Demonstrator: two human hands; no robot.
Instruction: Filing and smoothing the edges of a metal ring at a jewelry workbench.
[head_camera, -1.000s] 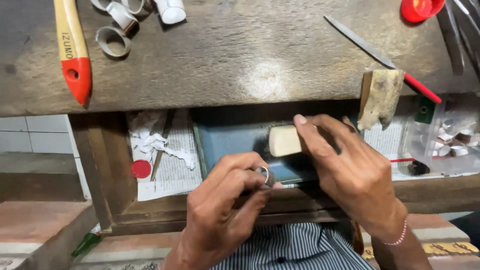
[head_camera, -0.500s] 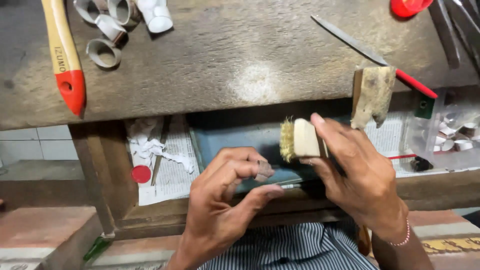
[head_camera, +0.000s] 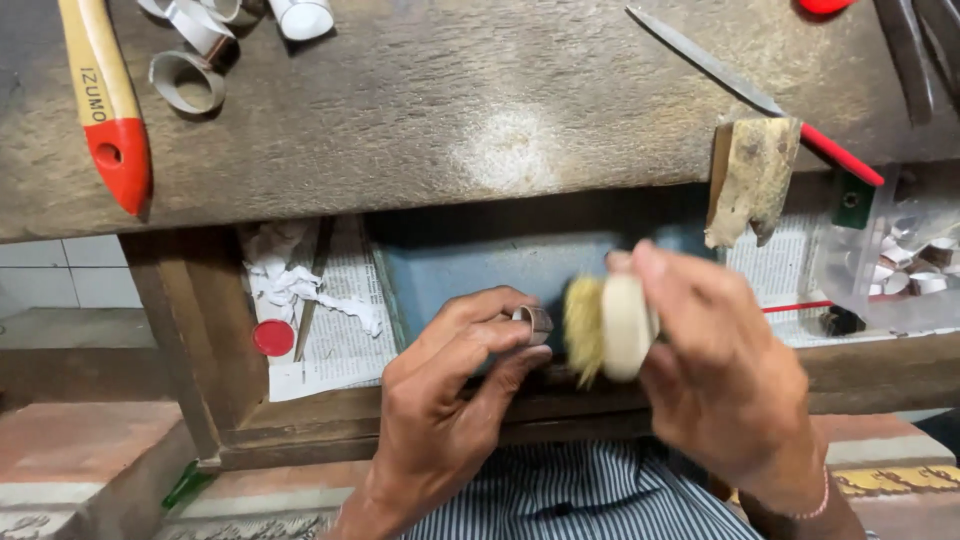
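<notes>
I see a small metal ring (head_camera: 533, 322) pinched at the tips of my left hand (head_camera: 450, 400), its fingers (head_camera: 500, 362) closed tight around the band, held over the open drawer below the desk edge. Just beside the ring, touching or nearly touching it, is a pale brush (head_camera: 605, 328) with yellowish bristles pointing toward the ring; my right hand (head_camera: 725, 385) has its fingers wrapped around the brush's block, and that hand is blurred. Under both hands lies a blue tray (head_camera: 450, 270) inside the drawer, flanked by sheets of newspaper (head_camera: 345, 345). On the left sheet sit crumpled white paper (head_camera: 290, 285) and a red cap (head_camera: 273, 338). Above, the worn wooden desk (head_camera: 450, 110) carries a hammer handle with a red end (head_camera: 105, 110), several metal band loops (head_camera: 185, 80), and a file with a red handle (head_camera: 760, 100). A wooden peg (head_camera: 750, 180) juts from the desk edge on the right, near a clear box of rings (head_camera: 905, 260).
</notes>
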